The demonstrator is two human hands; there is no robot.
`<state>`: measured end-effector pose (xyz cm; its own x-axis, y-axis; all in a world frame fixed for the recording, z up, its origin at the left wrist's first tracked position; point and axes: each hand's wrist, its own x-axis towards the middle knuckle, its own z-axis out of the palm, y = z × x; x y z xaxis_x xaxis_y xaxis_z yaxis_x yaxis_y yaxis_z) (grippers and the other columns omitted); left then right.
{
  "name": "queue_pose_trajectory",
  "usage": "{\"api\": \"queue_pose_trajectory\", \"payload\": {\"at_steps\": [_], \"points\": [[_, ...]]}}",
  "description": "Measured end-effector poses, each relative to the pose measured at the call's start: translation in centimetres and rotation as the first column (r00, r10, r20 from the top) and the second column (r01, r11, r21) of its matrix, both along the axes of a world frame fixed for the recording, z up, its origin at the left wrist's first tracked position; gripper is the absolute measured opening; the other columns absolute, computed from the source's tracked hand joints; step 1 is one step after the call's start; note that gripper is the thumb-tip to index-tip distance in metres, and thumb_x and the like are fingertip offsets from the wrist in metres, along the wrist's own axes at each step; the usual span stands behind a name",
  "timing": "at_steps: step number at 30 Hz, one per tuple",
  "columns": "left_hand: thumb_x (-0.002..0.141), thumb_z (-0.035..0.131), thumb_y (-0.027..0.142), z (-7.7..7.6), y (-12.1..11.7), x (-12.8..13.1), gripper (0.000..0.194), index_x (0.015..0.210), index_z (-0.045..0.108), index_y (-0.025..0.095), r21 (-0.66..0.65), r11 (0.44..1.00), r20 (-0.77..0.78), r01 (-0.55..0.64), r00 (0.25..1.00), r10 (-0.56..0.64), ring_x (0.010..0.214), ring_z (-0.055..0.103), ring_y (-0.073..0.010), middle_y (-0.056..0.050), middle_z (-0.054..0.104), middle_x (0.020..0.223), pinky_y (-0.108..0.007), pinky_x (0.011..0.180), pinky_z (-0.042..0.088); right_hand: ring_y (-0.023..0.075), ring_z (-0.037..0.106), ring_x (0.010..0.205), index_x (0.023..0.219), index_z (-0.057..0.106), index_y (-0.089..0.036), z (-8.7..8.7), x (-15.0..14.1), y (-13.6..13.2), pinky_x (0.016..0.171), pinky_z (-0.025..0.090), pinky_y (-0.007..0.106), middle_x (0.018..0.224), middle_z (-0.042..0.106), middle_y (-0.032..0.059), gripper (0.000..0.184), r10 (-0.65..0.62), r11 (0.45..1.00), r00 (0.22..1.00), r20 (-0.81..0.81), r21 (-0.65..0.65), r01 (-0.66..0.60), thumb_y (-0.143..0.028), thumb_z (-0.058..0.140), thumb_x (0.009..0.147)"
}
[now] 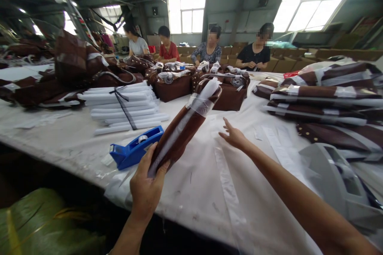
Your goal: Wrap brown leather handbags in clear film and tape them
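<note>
Slanting up and rightward above the worktop [197, 191], the brown roll [181, 131] extends from the left hand [146, 185], whose thumb and fingers clamp its lower end. The hands are apart: the right hand [235, 136], fingers spread, hangs to the right of the roll, near its upper part. A blue tape dispenser [131, 153] sits just left of the roll.

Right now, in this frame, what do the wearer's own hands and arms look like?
Both the left hand and right hand are ungloved. The left forearm and right forearm are bare where visible: no sleeve, watch or bracelet shows.
</note>
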<state>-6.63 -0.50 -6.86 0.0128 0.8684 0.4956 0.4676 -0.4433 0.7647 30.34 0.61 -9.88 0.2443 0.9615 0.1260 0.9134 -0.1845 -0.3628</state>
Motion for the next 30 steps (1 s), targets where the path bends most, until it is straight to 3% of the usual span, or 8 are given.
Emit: {"api": "queue_pose_trajectory", "payload": {"at_steps": [3, 7, 11, 14, 18, 23, 26, 30], "points": [[0.086, 0.069, 0.043, 0.0, 0.2, -0.1, 0.056, 0.138, 0.055, 0.03, 0.018, 1.0, 0.016, 0.014, 1.0, -0.014, 0.125, 0.059, -0.0253, -0.002, 0.062, 0.137, -0.038, 0.111, 0.043, 0.0312, 0.037, 0.143, 0.154, 0.032, -0.017, -1.1, -3.0, -5.3, 0.114, 0.038, 0.049, 0.156, 0.039, 0.0162, 0.066, 0.105, 0.987, 0.992, 0.063, 0.112, -0.111, -0.044, 0.05, 0.098], [0.087, 0.07, 0.039, 0.7, 0.2, 0.2, 0.054, 0.138, 0.056, 0.03, 0.048, 0.998, 0.023, 0.033, 0.999, -0.035, 0.125, 0.059, -0.024, -0.001, 0.063, 0.135, -0.037, 0.111, 0.043, 0.0324, 0.024, 0.149, 0.154, 0.034, -0.018, -4.0, -8.1, -11.8, 0.12, 0.027, 0.056, 0.159, 0.031, 0.0145, 0.073, 0.299, 0.954, 0.949, 0.096, -0.003, -0.301, -0.059, 0.049, 0.096], [0.089, 0.069, 0.034, 1.6, -0.5, 1.4, 0.052, 0.139, 0.055, 0.028, 0.153, 0.985, -0.017, 0.073, 0.997, -0.072, 0.123, 0.061, -0.0235, -0.003, 0.064, 0.134, -0.038, 0.109, 0.046, 0.033, 0.025, 0.148, 0.153, 0.035, -0.013, -5.1, -10.6, -13.3, 0.12, 0.026, 0.058, 0.158, 0.031, 0.0176, 0.07, 0.261, 0.965, 0.961, 0.088, 0.012, -0.263, -0.055, 0.048, 0.098], [0.09, 0.068, 0.028, 2.0, -1.5, 2.7, 0.051, 0.139, 0.054, 0.025, 0.354, 0.926, -0.109, 0.129, 0.989, -0.096, 0.12, 0.062, -0.0234, -0.006, 0.065, 0.132, -0.038, 0.106, 0.049, 0.0318, 0.033, 0.145, 0.152, 0.038, -0.015, -4.1, -11.3, -13.7, 0.118, 0.03, 0.059, 0.154, 0.041, 0.0174, 0.06, 0.297, 0.936, 0.95, 0.094, 0.168, -0.309, -0.043, 0.05, 0.1], [0.091, 0.063, 0.011, 1.4, -3.4, 4.7, 0.05, 0.139, 0.054, 0.023, 0.564, 0.772, -0.262, 0.292, 0.95, -0.168, 0.125, 0.06, -0.0229, -0.007, 0.065, 0.132, -0.039, 0.106, 0.049, 0.0229, 0.049, 0.135, 0.146, 0.046, -0.018, -1.3, -12.5, -17.5, 0.112, 0.045, 0.045, 0.143, 0.056, 0.0128, 0.046, 0.468, 0.769, 0.868, 0.169, 0.405, -0.494, -0.03, 0.049, 0.101], [0.094, 0.054, 0.006, -2.1, -5.9, 7.4, 0.044, 0.132, 0.06, 0.028, 0.627, 0.627, -0.407, 0.462, 0.881, -0.241, 0.132, 0.054, -0.0219, -0.002, 0.064, 0.134, -0.043, 0.111, 0.045, 0.0212, 0.06, 0.122, 0.137, 0.056, -0.017, 3.2, -11.9, -22.2, 0.104, 0.052, 0.036, 0.126, 0.068, 0.0102, 0.039, 0.495, 0.623, 0.823, 0.279, 0.547, -0.56, -0.022, 0.053, 0.098], [0.099, 0.05, 0.013, -4.8, -7.5, 8.6, 0.036, 0.129, 0.063, 0.028, 0.592, 0.588, -0.474, 0.552, 0.828, -0.301, 0.129, 0.057, -0.0198, 0.001, 0.065, 0.133, -0.04, 0.109, 0.047, 0.0213, 0.062, 0.118, 0.132, 0.06, -0.022, 5.2, -9.7, -20.9, 0.102, 0.053, 0.037, 0.123, 0.07, 0.0075, 0.038, 0.381, 0.663, 0.888, 0.258, 0.593, -0.457, -0.014, 0.056, 0.095], [0.101, 0.042, 0.013, -7.2, -9.1, 9.4, 0.038, 0.127, 0.064, 0.03, 0.535, 0.617, -0.504, 0.578, 0.804, -0.316, 0.126, 0.059, -0.0174, 0.003, 0.066, 0.131, -0.038, 0.106, 0.05, 0.0253, 0.058, 0.123, 0.119, 0.069, -0.025, 5.3, -6.1, -15.2, 0.106, 0.05, 0.045, 0.127, 0.067, 0.0075, 0.029, 0.229, 0.826, 0.961, 0.154, 0.492, -0.275, -0.017, 0.055, 0.095]]}}
